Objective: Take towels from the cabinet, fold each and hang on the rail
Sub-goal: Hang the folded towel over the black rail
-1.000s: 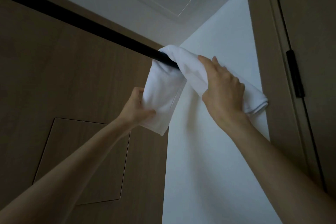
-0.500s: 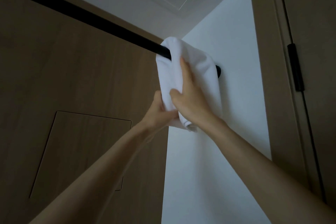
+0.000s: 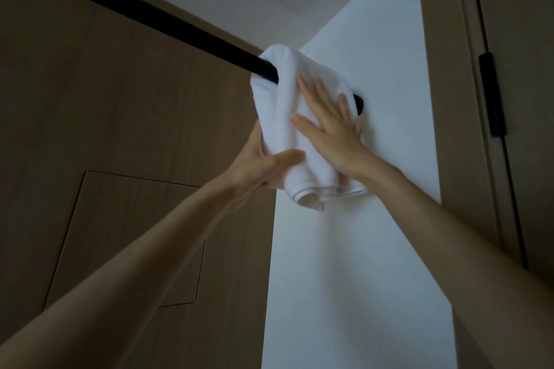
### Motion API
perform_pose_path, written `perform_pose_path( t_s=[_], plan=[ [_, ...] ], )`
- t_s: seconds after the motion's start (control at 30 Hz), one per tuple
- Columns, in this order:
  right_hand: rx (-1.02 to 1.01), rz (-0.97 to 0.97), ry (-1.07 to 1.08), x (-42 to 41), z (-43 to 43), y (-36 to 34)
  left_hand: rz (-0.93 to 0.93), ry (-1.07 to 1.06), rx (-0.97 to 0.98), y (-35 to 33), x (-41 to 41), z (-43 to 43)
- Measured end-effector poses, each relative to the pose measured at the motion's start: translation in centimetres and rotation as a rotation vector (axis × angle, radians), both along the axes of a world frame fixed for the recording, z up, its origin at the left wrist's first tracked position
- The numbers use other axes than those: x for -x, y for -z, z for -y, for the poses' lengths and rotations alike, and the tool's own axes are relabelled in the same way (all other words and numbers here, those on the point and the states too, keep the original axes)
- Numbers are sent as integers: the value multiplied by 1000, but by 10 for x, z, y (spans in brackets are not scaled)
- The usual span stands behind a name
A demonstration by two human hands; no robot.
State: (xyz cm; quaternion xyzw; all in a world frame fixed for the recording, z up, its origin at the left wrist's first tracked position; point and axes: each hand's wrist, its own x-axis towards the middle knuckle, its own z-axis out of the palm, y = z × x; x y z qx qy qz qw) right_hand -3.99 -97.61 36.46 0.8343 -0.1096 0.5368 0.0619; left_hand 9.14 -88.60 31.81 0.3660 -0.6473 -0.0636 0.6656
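The white towel hangs folded over the black rail, right at the rail's far end where it meets the white wall. Both halves drop down together, and the hemmed bottom edges curl slightly open. The right hand lies flat on the front of the towel, its fingers straight and spread, the thumb pointing away to the left. The left hand grips the towel's lower left edge, with the thumb laid across the front. Its other fingers go behind the cloth, so I cannot tell how they lie. Behind the rail is a wooden panel with a square hatch. A door with a dark hinge stands to the right of the wall.
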Motion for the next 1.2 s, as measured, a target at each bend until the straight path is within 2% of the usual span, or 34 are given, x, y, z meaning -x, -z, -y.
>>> perform_pose_path(
  t_s=[0.2, 0.43, 0.53, 0.63, 0.73, 0.97, 1.2],
  plan=[
    [-13, 15, -7, 1, 29, 1, 67, -55, 47, 4, 7, 30],
    [-36, 12, 56, 18, 37, 12, 24, -115, -8, 12, 11, 34],
    [-21, -3, 130, 22, 33, 20, 17, -219, 28, 20, 5, 26],
    [4, 36, 198, 28, 24, 29, 93, -362, 40, 29, -2, 16],
    [20, 68, 171, 33, 11, 42, 180, -485, 30, 38, -6, 2],
    [-2, 154, 136, 54, -35, 86, 279, -620, 0, 62, -9, -39],
    [-65, 144, 116, 72, -92, 136, 565, -860, 67, 100, 14, -99]
  ],
)
